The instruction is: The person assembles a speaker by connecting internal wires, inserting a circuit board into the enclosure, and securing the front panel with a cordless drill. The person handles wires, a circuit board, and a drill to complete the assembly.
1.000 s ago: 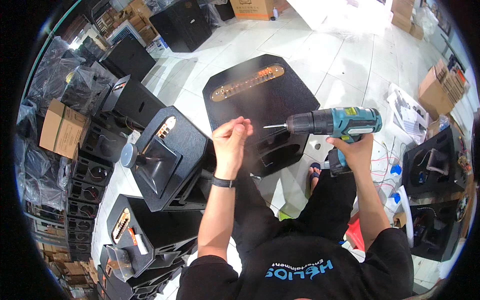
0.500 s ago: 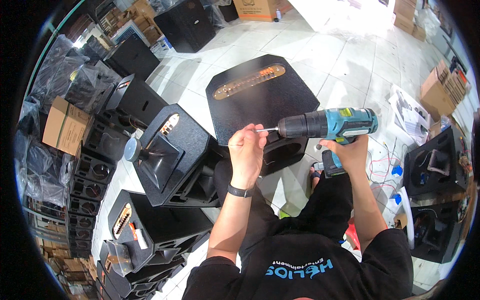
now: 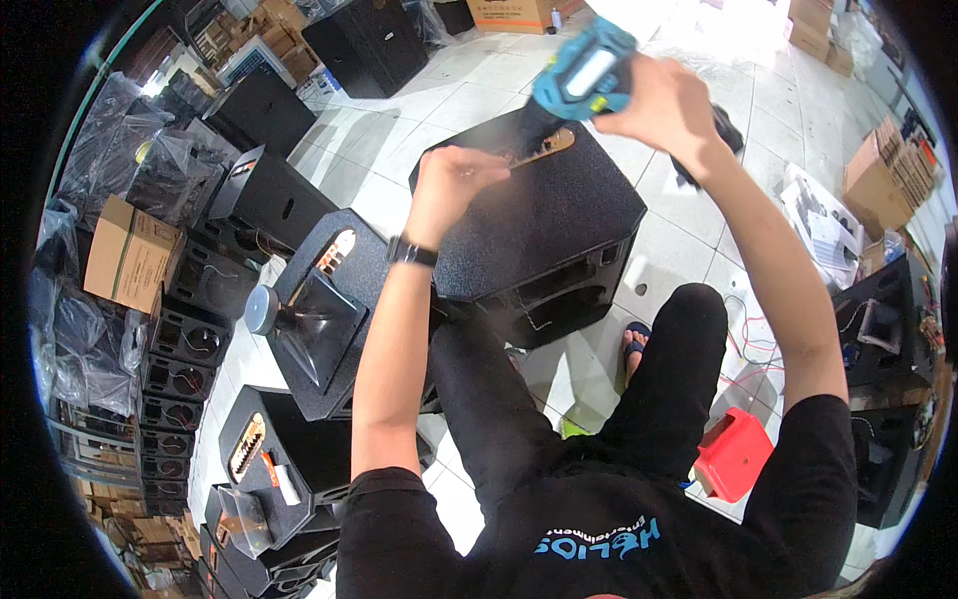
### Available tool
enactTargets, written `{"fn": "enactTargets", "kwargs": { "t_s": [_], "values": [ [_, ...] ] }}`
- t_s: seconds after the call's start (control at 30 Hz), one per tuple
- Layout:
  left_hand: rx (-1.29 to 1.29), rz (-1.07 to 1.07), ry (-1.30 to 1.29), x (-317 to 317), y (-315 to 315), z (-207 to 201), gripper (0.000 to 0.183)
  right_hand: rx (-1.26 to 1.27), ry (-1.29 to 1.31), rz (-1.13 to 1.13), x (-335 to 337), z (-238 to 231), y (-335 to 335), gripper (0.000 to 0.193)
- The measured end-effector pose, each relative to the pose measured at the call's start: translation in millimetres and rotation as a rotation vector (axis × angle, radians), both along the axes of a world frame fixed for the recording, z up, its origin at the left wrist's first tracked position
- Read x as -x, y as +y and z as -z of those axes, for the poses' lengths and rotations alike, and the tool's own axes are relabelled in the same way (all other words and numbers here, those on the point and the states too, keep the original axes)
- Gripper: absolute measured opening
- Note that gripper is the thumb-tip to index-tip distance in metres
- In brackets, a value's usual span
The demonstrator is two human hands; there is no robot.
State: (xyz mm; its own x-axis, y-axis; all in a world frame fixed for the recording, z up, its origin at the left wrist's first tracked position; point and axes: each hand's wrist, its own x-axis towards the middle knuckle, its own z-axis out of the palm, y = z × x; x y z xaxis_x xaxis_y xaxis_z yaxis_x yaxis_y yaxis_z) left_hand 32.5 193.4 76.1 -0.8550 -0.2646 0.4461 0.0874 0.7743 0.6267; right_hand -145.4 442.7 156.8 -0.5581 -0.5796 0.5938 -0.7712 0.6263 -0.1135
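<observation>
My right hand [image 3: 667, 108] grips a teal and black cordless drill [image 3: 582, 72], raised over the far side of a black speaker cabinet [image 3: 544, 210]. The drill is tilted, its dark chuck pointing down toward the brass-coloured panel [image 3: 552, 146] set into the cabinet's top. At the left end of that panel is my left hand [image 3: 451, 185], with thumb and fingers pressed together. What they hold, if anything, is hidden. The drill's tip is blurred, so contact with the panel cannot be told.
To the left, a black cabinet [image 3: 344, 270] bears a horn [image 3: 317, 324]. Below it, another cabinet [image 3: 324, 439] carries an orange-and-white tube [image 3: 282, 479]. A red plastic container [image 3: 735, 454] stands on the floor right of my leg. Thin wires [image 3: 748, 339] and cardboard boxes [image 3: 883, 180] lie farther right.
My right hand has carried the drill up and away, turning it from level to pointing down at the panel. My left hand has left the drill bit and reached the panel.
</observation>
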Motion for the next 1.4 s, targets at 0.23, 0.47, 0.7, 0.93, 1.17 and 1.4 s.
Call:
{"fn": "enactTargets", "kwargs": {
  "t_s": [0.23,0.47,0.7,0.93,1.17,1.4],
  "values": [
    [0.076,-0.166,-0.095,56.0,-35.1,34.2,0.019,-0.203,0.144,-0.027,22.7,-13.3,-83.5,0.046],
    [0.080,-0.274,-0.169,62.7,-37.4,66.5,0.018,-0.285,0.116,-0.069,31.3,2.0,-106.6,0.048],
    [0.176,-0.283,-0.086,69.7,-69.3,22.4,0.022,-0.307,0.171,-0.044,36.9,-2.0,-111.4,0.044],
    [-0.095,0.140,0.422,117.4,-25.2,-79.0,0.036,-0.350,0.167,-0.056,41.2,-2.8,-117.0,0.045],
    [0.325,-0.083,0.282,122.9,-21.7,-73.5,0.044,-0.423,0.089,-0.045,27.7,-6.2,-124.7,0.046],
    [0.364,-0.179,0.340,123.4,-22.5,-61.1,0.038,-0.422,0.109,-0.077,27.2,-4.8,-128.6,0.048]
  ]
}}
